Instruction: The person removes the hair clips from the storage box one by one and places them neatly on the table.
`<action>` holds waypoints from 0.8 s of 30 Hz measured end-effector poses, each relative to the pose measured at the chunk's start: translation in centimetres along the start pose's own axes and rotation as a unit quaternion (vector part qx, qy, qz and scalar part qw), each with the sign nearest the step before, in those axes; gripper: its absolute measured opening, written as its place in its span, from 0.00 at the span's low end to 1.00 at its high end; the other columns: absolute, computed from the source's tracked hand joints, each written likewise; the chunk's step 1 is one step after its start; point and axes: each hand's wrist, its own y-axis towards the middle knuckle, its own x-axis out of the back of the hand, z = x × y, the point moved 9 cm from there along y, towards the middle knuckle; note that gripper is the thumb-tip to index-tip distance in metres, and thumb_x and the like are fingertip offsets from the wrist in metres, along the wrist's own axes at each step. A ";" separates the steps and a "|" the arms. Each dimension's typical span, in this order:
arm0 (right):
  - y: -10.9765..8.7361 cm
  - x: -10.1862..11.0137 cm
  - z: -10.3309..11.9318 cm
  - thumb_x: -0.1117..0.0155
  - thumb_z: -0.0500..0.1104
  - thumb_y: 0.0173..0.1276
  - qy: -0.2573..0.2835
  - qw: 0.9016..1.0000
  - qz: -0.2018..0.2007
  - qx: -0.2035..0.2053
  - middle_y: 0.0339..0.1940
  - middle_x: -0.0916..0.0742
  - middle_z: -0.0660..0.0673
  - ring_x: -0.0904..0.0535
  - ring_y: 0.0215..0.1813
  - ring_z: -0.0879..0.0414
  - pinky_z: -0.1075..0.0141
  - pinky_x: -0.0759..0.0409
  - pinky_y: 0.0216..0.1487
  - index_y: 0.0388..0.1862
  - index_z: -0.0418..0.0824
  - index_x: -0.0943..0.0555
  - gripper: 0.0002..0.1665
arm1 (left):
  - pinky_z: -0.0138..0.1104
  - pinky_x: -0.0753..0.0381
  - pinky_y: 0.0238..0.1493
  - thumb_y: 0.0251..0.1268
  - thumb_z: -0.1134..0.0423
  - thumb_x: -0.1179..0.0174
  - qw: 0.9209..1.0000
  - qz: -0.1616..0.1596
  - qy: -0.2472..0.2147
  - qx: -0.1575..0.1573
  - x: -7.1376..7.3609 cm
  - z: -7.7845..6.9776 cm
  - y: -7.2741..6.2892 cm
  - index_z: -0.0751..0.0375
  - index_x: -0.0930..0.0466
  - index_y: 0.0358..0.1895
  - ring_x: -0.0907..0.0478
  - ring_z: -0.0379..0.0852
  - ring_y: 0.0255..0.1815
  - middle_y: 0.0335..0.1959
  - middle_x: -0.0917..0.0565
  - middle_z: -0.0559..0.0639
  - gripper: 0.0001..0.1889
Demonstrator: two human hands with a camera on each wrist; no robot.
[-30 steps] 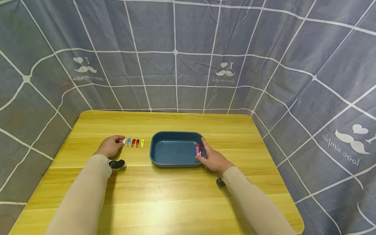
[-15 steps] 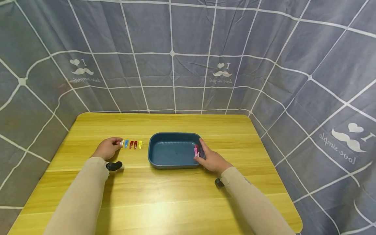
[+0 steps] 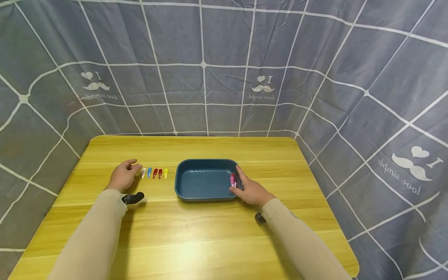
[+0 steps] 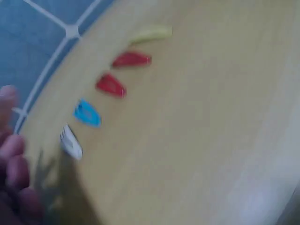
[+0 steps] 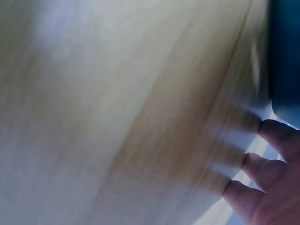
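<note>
On the left side of the table, several snap hair clips lie in a row: a white clip [image 3: 143,173], a blue clip [image 3: 149,172], two red clips [image 3: 155,173] and a yellow clip [image 3: 166,173]. Just left of the white clip is my left hand [image 3: 121,175], its loose fingers holding nothing; in the left wrist view a gap separates the fingers [image 4: 18,171] from that clip. My right hand [image 3: 254,192] grips the right end of a dark blue plastic bin [image 3: 206,199], thumb over the rim. Inside, beside that thumb, lie pink clips [image 3: 232,181] and a red one.
The yellow wood-grain table [image 3: 196,241] has rounded corners. A grey curtain [image 3: 224,85] with white lines hangs behind it and along both sides. A black wrist mount [image 3: 133,198] sticks out from the left sleeve.
My left fingers have let go of the white clip, now lying at the row's left end, and moved off to the left. The right hand stays at the bin.
</note>
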 end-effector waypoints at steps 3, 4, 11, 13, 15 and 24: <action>0.0 -0.1 0.1 0.44 0.71 0.77 -0.003 1.000 0.001 -0.002 0.83 0.31 0.39 0.18 0.69 0.39 0.43 0.24 0.73 0.86 0.69 0.72 0.58 | 0.32 0.21 0.36 0.84 0.42 0.50 0.997 -0.060 -0.042 -0.013 0.9 -1.6 -0.2 0.66 0.38 0.81 0.23 0.44 0.38 0.53 0.22 0.58 0.36; -0.1 -0.1 0.1 0.44 0.71 0.77 -0.004 1.000 0.000 -0.003 0.83 0.31 0.39 0.18 0.69 0.40 0.43 0.24 0.73 0.86 0.69 0.72 0.58 | 0.30 0.23 0.35 0.83 0.41 0.49 0.996 -0.073 -0.052 -0.023 1.1 -2.5 -0.3 0.64 0.37 0.81 0.25 0.41 0.37 0.50 0.23 0.55 0.37; -0.1 0.1 0.2 0.44 0.71 0.77 -0.012 1.000 -0.004 0.004 0.83 0.31 0.38 0.19 0.70 0.39 0.43 0.25 0.73 0.88 0.65 0.71 0.58 | 0.34 0.27 0.27 0.80 0.47 0.40 0.986 -0.045 -0.078 -0.138 -0.7 -12.2 -1.2 0.53 0.32 0.80 0.32 0.39 0.22 0.35 0.24 0.50 0.32; -0.1 0.2 0.2 0.44 0.71 0.77 -0.012 1.000 -0.003 0.004 0.83 0.31 0.38 0.20 0.71 0.39 0.43 0.25 0.74 0.88 0.65 0.71 0.58 | 0.37 0.29 0.18 0.78 0.50 0.37 0.983 -0.012 -0.083 -0.165 -2.2 -14.8 -1.4 0.51 0.30 0.79 0.35 0.39 0.15 0.30 0.26 0.49 0.31; 0.0 0.2 0.2 0.44 0.70 0.77 -0.010 1.000 -0.004 0.006 0.83 0.31 0.38 0.20 0.72 0.39 0.43 0.26 0.74 0.88 0.64 0.70 0.58 | 0.36 0.30 0.19 0.77 0.53 0.35 0.978 0.019 -0.077 -0.191 -3.9 -17.0 -1.7 0.52 0.29 0.78 0.37 0.39 0.15 0.26 0.29 0.49 0.30; 0.2 0.1 0.0 0.44 0.71 0.77 -0.003 1.000 -0.004 0.004 0.84 0.33 0.38 0.25 0.76 0.38 0.42 0.30 0.78 0.88 0.66 0.70 0.58 | 0.36 0.32 0.28 0.75 0.56 0.33 0.961 0.144 -0.034 -0.234 -11.6 -22.1 -2.5 0.51 0.26 0.76 0.37 0.42 0.19 0.22 0.29 0.46 0.29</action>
